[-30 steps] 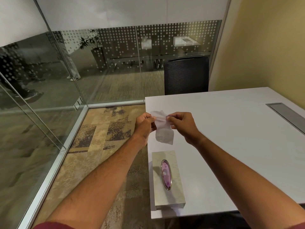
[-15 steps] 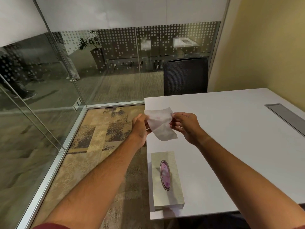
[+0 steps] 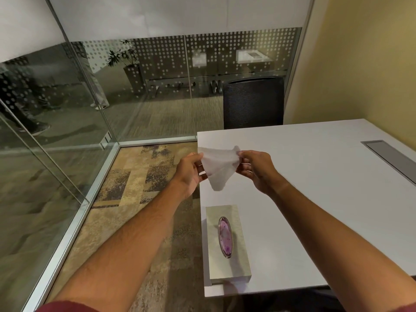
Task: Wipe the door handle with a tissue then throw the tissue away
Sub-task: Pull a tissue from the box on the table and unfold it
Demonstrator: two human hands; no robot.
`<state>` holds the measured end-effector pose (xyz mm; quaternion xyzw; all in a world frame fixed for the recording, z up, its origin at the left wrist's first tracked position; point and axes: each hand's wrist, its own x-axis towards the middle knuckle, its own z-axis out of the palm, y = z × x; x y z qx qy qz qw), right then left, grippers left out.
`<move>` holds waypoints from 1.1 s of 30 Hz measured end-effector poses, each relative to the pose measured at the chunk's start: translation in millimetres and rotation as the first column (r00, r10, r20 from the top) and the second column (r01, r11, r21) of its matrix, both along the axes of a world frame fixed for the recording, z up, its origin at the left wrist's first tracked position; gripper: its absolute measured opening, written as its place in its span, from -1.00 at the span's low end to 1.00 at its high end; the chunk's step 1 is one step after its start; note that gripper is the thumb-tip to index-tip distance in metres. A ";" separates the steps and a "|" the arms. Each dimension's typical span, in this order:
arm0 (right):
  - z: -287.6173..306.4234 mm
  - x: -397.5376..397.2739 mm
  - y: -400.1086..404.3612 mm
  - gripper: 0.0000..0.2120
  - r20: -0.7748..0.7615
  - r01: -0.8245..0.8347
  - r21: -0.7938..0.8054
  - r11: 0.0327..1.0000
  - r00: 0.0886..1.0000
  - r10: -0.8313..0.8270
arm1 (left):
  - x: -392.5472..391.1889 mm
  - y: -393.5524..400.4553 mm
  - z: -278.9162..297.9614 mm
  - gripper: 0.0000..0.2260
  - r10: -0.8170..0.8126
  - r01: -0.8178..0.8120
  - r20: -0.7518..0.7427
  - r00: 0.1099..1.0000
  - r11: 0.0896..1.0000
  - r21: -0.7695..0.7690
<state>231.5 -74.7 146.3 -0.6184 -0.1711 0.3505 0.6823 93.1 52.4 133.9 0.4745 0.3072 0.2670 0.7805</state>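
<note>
A thin white tissue (image 3: 218,167) hangs spread out in the air above the near left part of the white table (image 3: 315,176). My left hand (image 3: 188,174) pinches its left top corner and my right hand (image 3: 255,170) pinches its right top corner. Its lower tip points down toward the tissue box (image 3: 227,244), a silver box with an oval purple opening, near the table's front left corner. No door handle or bin is in view.
Glass walls (image 3: 67,131) with metal floor rails enclose the room on the left and far side. A dark mesh chair (image 3: 253,102) stands behind the table. A grey cable hatch (image 3: 391,158) is set into the table at the right. Patterned carpet (image 3: 135,188) lies left of the table.
Both hands have drawn apart, and the tissue has gone from a folded strip to a spread sheet held by its two top corners.
</note>
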 end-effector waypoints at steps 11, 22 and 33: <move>-2.1 -0.7 5.2 -0.86 0.014 0.006 -0.008 1.000 1.000 -0.006 | -3.9 -1.8 0.9 -0.81 -0.078 0.093 0.105 0.991 0.984 -0.151; 0.1 3.4 1.1 -0.89 0.152 0.008 -0.031 0.999 0.988 -0.003 | -6.3 2.6 -4.6 -0.88 -0.001 0.006 0.061 0.998 0.997 -0.080; 7.9 -0.5 3.0 -0.78 0.181 -0.075 -0.087 0.993 0.979 0.090 | 4.9 0.3 -13.7 -0.75 0.061 -0.070 -0.072 0.996 0.989 -0.128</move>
